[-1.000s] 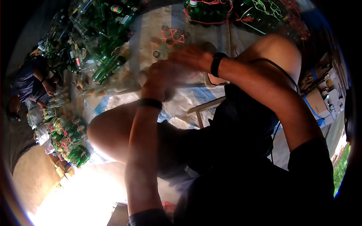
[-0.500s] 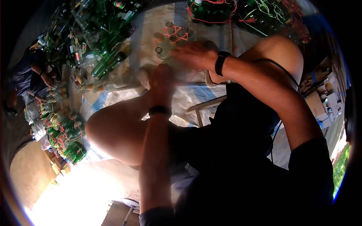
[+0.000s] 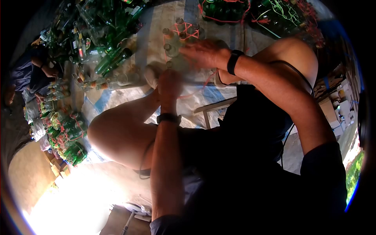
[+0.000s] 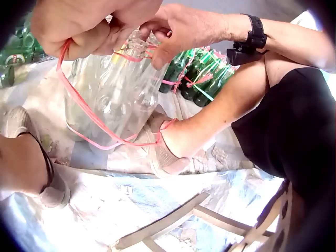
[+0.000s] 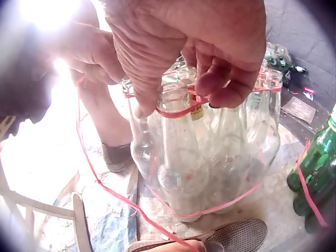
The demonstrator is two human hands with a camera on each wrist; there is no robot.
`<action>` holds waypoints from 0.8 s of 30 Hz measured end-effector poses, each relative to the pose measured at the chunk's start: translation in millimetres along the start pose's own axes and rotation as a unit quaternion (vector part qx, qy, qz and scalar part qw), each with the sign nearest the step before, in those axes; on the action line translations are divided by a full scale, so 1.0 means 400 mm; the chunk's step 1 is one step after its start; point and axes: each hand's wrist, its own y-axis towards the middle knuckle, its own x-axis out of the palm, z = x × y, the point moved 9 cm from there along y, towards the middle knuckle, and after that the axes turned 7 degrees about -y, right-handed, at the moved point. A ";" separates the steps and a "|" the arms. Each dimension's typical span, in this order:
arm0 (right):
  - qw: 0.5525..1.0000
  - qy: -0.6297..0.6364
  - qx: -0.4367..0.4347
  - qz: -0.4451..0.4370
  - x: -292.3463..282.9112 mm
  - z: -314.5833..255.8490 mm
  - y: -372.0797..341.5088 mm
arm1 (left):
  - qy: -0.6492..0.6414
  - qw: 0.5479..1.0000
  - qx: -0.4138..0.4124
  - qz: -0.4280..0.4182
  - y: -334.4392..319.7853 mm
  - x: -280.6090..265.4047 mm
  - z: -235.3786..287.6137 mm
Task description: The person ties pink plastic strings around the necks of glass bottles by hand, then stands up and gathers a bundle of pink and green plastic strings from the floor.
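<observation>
Several clear glass bottles (image 5: 181, 168) stand upright in a tight bundle, with pink string crossing between their necks and a lower loop around their bodies. My left hand (image 4: 97, 29) grips a strand of pink string (image 4: 86, 107) beside the bottle tops. From that fist the strand hangs in a long curve past the bundle. My right hand (image 5: 189, 50) holds the neck of the nearest bottle, thumb on one side and curled fingers on the other, right at the string. In the head view, the left hand (image 3: 170, 84) is blurred and sits nearer my body than the right hand (image 3: 205, 53).
A heap of loose green and clear bottles (image 3: 105, 58) lies at the left. Tied green bottles (image 3: 223, 11) stand beyond the right hand. My feet flank the bundle, and a wooden frame (image 3: 215, 107) lies near my legs. Another person (image 3: 29, 72) sits at far left.
My left hand has drawn away from the right hand, toward my body, and a strand of pink string now shows near it. The right hand stays at the bottle tops.
</observation>
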 end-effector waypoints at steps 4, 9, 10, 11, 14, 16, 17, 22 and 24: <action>0.999 0.026 -0.007 -0.025 0.005 0.001 0.006 | -0.038 0.997 -0.057 -0.035 -0.025 0.033 -0.070; 1.000 0.006 -0.004 -0.027 -0.019 -0.008 0.014 | -0.068 0.997 0.033 0.010 -0.031 0.025 -0.055; 0.998 0.017 0.007 -0.063 -0.028 -0.006 0.017 | -0.070 0.997 0.031 0.014 -0.029 0.024 -0.068; 0.994 0.028 0.018 -0.100 -0.031 -0.006 0.020 | -0.115 0.990 0.077 0.002 -0.027 0.024 -0.061; 0.996 0.016 0.004 -0.091 -0.036 -0.011 0.030 | -0.146 0.986 0.078 0.001 -0.031 0.059 -0.094; 0.998 0.016 -0.055 -0.037 -0.051 -0.033 0.040 | -0.130 0.991 0.032 0.011 -0.035 0.081 -0.138; 0.994 0.019 -0.110 0.022 -0.069 -0.054 0.040 | -0.157 0.987 0.025 0.011 -0.035 0.089 -0.155; 0.985 -0.024 -0.168 -0.016 -0.017 -0.083 0.066 | -0.173 0.984 0.039 0.030 -0.022 0.050 -0.129; 0.983 -0.019 -0.183 0.004 0.015 -0.075 0.063 | -0.140 0.978 0.151 -0.016 -0.023 0.028 -0.053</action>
